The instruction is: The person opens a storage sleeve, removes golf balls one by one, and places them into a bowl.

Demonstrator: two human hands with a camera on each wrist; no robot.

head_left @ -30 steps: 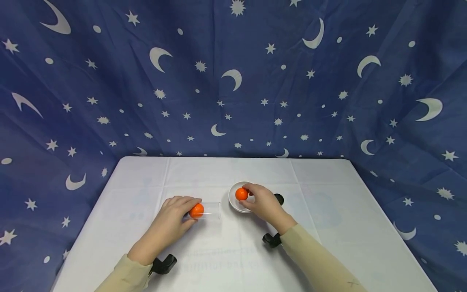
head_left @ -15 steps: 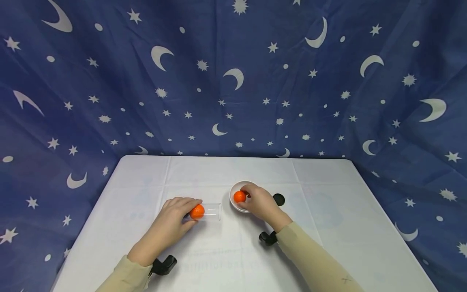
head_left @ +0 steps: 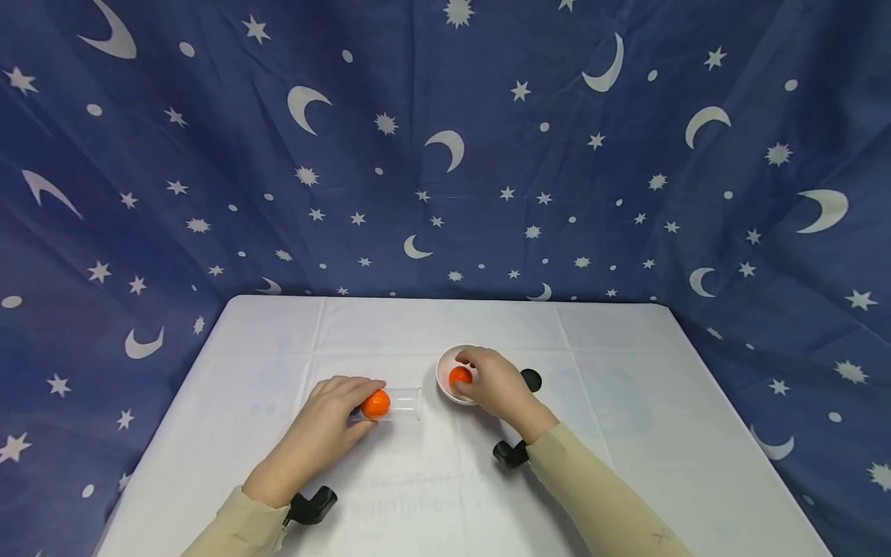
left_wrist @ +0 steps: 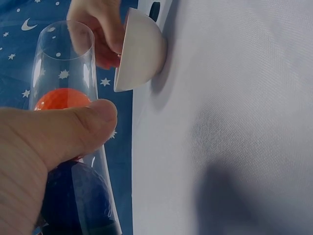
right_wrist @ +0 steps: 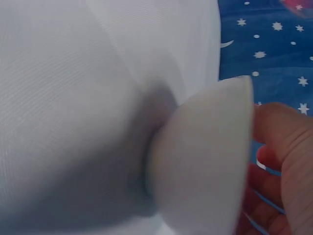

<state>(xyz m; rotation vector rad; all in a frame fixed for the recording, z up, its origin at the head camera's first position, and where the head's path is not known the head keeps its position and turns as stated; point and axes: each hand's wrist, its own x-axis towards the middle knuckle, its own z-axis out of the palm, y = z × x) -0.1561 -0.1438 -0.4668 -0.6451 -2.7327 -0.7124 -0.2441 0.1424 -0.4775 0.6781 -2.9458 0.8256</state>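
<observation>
Tube (head_left: 398, 404) lies sideways, mouth toward bowl (head_left: 445, 381).

**Surfaces on the table**

The tablecloth (head_left: 626, 433) was matt white woven cloth. The tumbler (head_left: 402, 404) looked clear, glossy plastic or glass. The bowl (left_wrist: 142, 49) was smooth, matt white. The backdrop (head_left: 445, 155) was soft printed fabric.

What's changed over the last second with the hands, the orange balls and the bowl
The right hand has carried its orange ball down into the white bowl, fingers now curling over it; whether its grip has let go is unclear. The left hand kept holding the clear tube lying on the table, second ball inside. Bowl and tube stayed put.
</observation>
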